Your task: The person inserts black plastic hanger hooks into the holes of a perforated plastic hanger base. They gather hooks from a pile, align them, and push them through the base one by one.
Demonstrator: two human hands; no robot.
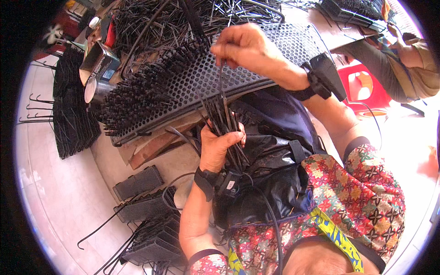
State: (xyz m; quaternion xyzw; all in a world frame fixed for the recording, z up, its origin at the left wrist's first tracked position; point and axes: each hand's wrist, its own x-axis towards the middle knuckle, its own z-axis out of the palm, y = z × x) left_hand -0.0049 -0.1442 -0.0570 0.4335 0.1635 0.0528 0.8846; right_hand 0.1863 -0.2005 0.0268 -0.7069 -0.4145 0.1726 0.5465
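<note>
My left hand (pixel 217 145) is wrapped round a bundle of thin black strips (pixel 219 112), their ends fanning out above my fingers. Just above it, the fingers of my right hand (pixel 245 48) are pinched together on one black strip (pixel 222 80) that hangs down toward the bundle. Both hands are in front of a long black perforated panel (pixel 293 43). Many short black strips (pixel 137 94) stand upright in the holes of its left part, while the holes to the right show bare. My right hand hides some of the panel.
Behind the panel lies a large heap of loose black strips (pixel 151 27). A metal can (pixel 97 90) and a small carton (pixel 101 62) stand at its left. Stacked black panels (pixel 73 103) are at the far left, others (pixel 151 211) below. Another person (pixel 398 68) sits beside a red stool (pixel 362 87) at right.
</note>
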